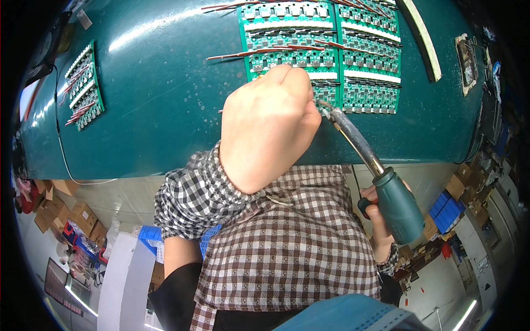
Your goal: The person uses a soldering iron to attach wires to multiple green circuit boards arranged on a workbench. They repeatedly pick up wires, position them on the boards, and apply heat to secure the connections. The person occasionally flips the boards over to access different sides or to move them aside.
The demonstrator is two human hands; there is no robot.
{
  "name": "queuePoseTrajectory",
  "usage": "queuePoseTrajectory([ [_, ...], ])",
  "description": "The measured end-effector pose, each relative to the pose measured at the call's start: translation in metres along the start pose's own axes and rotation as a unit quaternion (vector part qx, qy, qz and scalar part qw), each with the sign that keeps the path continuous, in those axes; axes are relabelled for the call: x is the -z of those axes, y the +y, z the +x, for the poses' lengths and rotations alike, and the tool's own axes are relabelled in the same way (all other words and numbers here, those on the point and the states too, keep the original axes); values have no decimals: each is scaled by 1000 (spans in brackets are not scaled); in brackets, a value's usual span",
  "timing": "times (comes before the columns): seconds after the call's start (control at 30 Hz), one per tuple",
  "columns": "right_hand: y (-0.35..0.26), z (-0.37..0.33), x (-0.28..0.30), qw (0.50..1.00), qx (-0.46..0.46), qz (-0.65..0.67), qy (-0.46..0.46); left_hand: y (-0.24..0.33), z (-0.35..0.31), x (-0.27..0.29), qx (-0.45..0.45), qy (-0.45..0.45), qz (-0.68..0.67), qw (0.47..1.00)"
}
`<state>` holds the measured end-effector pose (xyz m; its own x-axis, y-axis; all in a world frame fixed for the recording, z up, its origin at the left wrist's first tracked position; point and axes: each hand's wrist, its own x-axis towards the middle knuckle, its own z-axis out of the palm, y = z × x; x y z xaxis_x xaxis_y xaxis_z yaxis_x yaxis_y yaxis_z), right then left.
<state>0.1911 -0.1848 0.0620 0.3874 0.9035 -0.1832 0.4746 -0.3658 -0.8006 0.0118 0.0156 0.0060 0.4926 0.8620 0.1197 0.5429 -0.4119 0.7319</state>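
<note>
My left hand [268,121] is closed in a fist over the lower left part of the green circuit board panel [292,41]. Its fingertips face away from view, so whatever they may pinch is hidden. My right hand [381,223] grips a soldering iron [398,207] by its dark green handle, with a finger near a black trigger. The iron's metal tip points up and left, close to the board's lower edge beside my left thumb. Red and black wires [265,52] lie across the boards. A second green panel [371,94] adjoins on the right.
A smaller board panel [84,85] with red wires lies at the table's left. On the right are a long pale-edged strip [422,41] and a worn rectangular block [467,63]. The green tabletop [160,94] ends just before my lap. Cardboard boxes [83,218] stand below left.
</note>
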Motion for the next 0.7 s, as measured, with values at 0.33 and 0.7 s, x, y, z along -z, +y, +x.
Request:
queuePoseTrajectory([
  [0.33,1,1,2,999,20,-32,-7,-1,0,-1,1,1,-1,1000],
  [0.7,-2,-2,0,1000,-2,-16,16,-1,0,-1,-4,3,-3,1000],
])
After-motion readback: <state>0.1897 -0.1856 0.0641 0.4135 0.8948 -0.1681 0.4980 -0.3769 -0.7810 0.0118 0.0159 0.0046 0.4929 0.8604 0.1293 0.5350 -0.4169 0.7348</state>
